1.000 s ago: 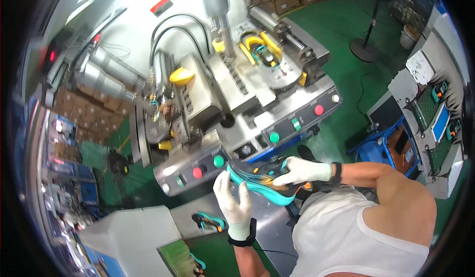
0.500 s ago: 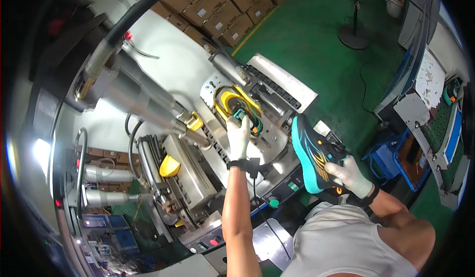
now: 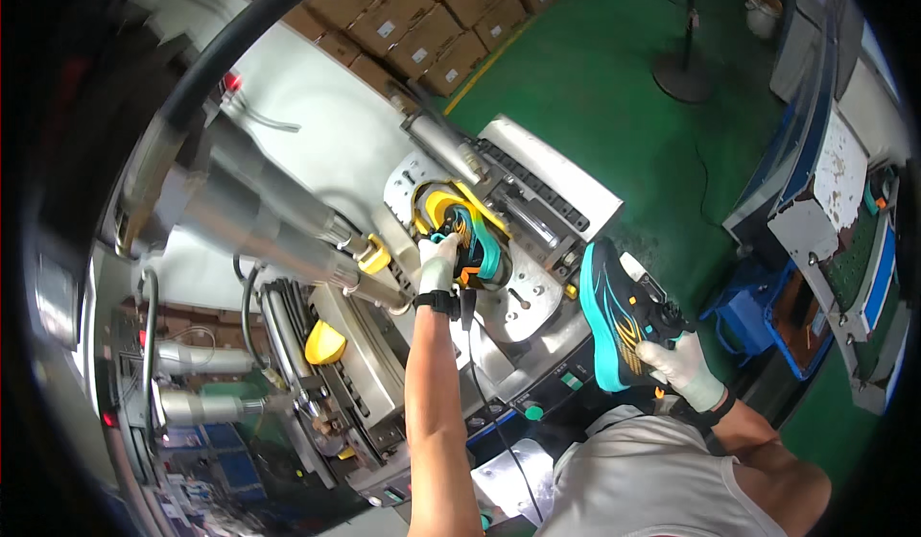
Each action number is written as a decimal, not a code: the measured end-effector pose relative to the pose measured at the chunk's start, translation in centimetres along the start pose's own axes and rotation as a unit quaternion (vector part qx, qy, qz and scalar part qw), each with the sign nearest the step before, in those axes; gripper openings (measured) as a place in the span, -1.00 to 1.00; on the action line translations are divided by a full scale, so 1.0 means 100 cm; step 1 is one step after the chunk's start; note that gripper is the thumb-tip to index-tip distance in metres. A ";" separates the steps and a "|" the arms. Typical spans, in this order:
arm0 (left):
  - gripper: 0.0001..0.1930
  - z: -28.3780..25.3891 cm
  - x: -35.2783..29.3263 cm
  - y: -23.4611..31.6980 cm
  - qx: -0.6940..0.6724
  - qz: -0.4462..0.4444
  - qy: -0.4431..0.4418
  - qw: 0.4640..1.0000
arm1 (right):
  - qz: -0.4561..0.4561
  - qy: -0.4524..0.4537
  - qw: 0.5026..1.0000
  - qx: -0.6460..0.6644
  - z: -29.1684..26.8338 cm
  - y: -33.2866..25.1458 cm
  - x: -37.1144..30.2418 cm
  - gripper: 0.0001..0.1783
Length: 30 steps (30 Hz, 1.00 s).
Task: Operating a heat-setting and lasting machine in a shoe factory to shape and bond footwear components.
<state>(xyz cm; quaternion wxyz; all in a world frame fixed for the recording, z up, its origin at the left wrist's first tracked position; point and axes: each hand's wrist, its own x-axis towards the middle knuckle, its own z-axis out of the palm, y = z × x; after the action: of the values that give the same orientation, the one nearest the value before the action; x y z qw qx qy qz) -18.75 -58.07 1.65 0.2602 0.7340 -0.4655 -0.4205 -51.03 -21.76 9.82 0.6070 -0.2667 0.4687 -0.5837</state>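
Observation:
In my right hand (image 3: 683,368), white-gloved and closed, is a black running shoe (image 3: 614,316) with a turquoise sole and orange-yellow lines. It is held out to the right of the machine, sole facing left. My left hand (image 3: 438,261), also gloved, is closed on a second, matching shoe (image 3: 484,247) at the machine. That shoe lies tilted on its side, its turquoise sole facing right, next to the yellow pads (image 3: 443,203) of the pressing fixture. My fingers partly cover its upper. A metal plate (image 3: 523,297) with slots extends below the fixture.
Thick metal cylinders (image 3: 278,220) and a black hose (image 3: 240,47) hang at left. A second station with a yellow pad (image 3: 326,343) stands left of my forearm. Cartons (image 3: 413,19) are stacked behind; a conveyor rack (image 3: 835,220) and blue crate (image 3: 748,307) are at right.
My left hand has moved slightly left, and the shoe it holds has turned so that its turquoise sole side shows. The shoe in my right hand has shifted slightly right and down.

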 end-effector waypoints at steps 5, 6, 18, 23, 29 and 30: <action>-0.47 -0.030 -0.164 0.014 -0.193 0.151 -0.049 0.968 | 0.005 0.024 0.999 -0.048 0.041 -0.019 0.022 -0.61; -0.46 -0.050 -0.191 -0.012 -0.158 0.206 -0.028 0.965 | 0.004 0.006 0.996 -0.086 0.062 -0.031 0.033 -0.65; -0.19 -0.122 -0.518 -0.269 -0.090 0.020 0.036 0.995 | -0.130 -0.048 0.762 -0.632 0.193 0.097 0.330 -0.41; -0.29 -0.104 -0.605 -0.314 -0.055 -0.163 0.179 0.969 | -0.143 0.004 0.756 -0.639 0.199 0.130 0.358 -0.38; -0.16 -0.052 -0.560 -0.411 -0.062 -0.206 0.321 0.922 | -0.100 -0.053 0.770 -0.628 0.201 0.125 0.342 -0.60; -0.12 -0.040 -0.545 -0.424 -0.102 -0.204 0.329 0.916 | -0.065 -0.051 0.775 -0.627 0.197 0.122 0.341 -0.58</action>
<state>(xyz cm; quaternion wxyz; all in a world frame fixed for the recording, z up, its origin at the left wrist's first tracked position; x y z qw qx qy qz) -7.22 9.32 -8.65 0.3805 0.8796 -0.1485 -0.2439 -32.17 -56.71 -1.36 0.2889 -0.6473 0.6810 -0.1840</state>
